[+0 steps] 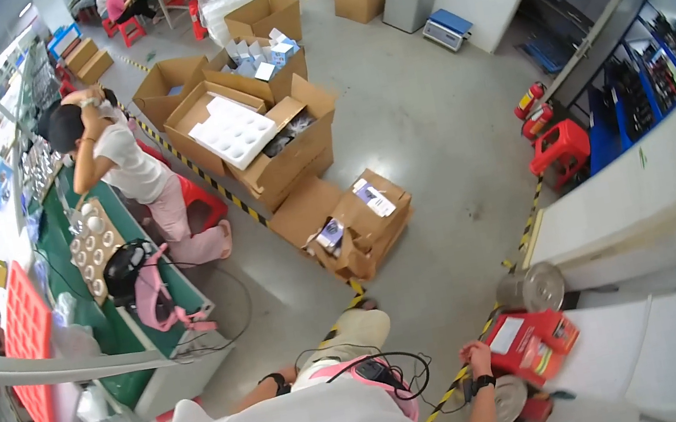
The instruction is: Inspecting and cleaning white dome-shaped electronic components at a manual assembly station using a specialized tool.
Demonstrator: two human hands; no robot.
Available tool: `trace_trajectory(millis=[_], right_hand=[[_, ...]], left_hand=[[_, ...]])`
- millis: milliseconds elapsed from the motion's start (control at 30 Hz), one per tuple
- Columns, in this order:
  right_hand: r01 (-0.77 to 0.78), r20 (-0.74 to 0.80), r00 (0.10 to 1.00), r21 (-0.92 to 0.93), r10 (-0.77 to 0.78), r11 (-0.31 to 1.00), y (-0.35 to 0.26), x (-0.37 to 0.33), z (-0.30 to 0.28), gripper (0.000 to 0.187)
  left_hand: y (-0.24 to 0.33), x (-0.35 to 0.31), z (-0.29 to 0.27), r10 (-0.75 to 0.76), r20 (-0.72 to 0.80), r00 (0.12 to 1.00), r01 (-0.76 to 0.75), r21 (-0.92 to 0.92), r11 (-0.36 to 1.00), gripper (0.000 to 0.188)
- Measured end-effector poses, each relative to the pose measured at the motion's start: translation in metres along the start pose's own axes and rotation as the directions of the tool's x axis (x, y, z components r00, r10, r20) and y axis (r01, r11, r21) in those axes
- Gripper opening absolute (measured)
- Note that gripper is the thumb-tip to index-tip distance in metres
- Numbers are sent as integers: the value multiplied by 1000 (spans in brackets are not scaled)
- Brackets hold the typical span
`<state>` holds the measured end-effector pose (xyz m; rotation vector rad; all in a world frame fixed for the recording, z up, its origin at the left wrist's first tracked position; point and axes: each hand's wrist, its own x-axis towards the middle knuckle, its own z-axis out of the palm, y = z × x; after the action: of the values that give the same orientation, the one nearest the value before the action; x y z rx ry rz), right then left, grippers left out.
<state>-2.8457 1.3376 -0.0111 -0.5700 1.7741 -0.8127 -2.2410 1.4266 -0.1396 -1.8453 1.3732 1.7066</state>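
My right hand, with a dark watch on its wrist, is curled at the left corner of a red box that has a white label on top. My left forearm reaches toward my raised knee, a black band around the wrist. The left hand itself is hidden behind the leg. A black device on a pink strap with a looped black cable lies on my lap.
A shiny metal roll lies just beyond the red box, another below it. Open cardboard boxes stand on the floor ahead. A seated person works at a green bench on the left. A red stool stands at right.
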Motion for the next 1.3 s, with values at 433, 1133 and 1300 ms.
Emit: trace_trajectory(millis=[433, 1133, 1300], right_hand=[[229, 107, 973, -551, -204, 803, -28, 331, -311, 16], [222, 495, 866, -268, -63, 938, -888, 1028, 128, 17], [286, 754, 457, -627, 472, 724, -1086, 1007, 374, 24]], left_hand=[[551, 321, -215, 293, -232, 928, -227, 271, 935, 30], [1079, 533, -702, 234, 6, 972, -181, -615, 768, 62], [1105, 508, -929, 422, -9, 907, -142, -948, 285, 68]])
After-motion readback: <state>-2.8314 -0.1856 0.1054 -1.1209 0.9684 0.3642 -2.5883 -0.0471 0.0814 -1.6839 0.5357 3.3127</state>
